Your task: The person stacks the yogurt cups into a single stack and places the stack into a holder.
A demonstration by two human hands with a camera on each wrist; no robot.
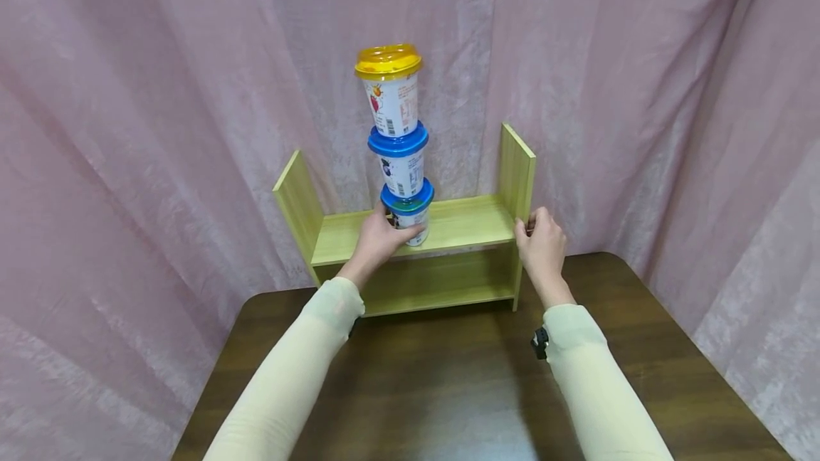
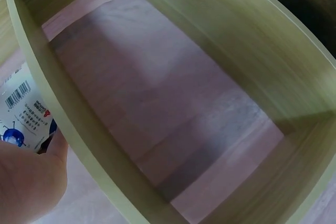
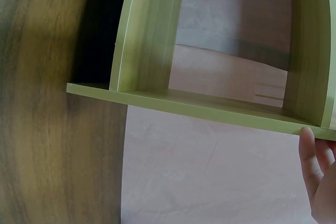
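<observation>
At the centre of the head view, a stack of three cups stands on the upper board of a green wooden shelf [image 1: 461, 223], itself on a dark table [image 1: 448, 390] before a pink curtain [image 1: 160, 126]. The bottom cup [image 1: 408, 218] has a blue lid; a second blue-lidded cup [image 1: 400, 161] sits on it, and a yellow-lidded cup [image 1: 389, 87] tops the stack.

Handling: the cups look like thin, light plastic, smooth-sided and easily dented. The stack appears tall and narrow, so it would likely topple if tilted. Hold is best taken low, around the bottom cup's wall, beneath its lid rim.

Hand pose:
- Left hand [image 1: 383, 237]: arm extended forward, fingers and thumb curled around the bottom cup. The left wrist view shows the thumb [image 2: 55, 148] against the printed cup wall.
- Right hand [image 1: 541, 242]: arm extended, fingers curled over the front edge of the shelf's right side panel [image 1: 517, 169], gripping it. The right wrist view shows the fingertips [image 3: 310, 150] touching that edge.
</observation>
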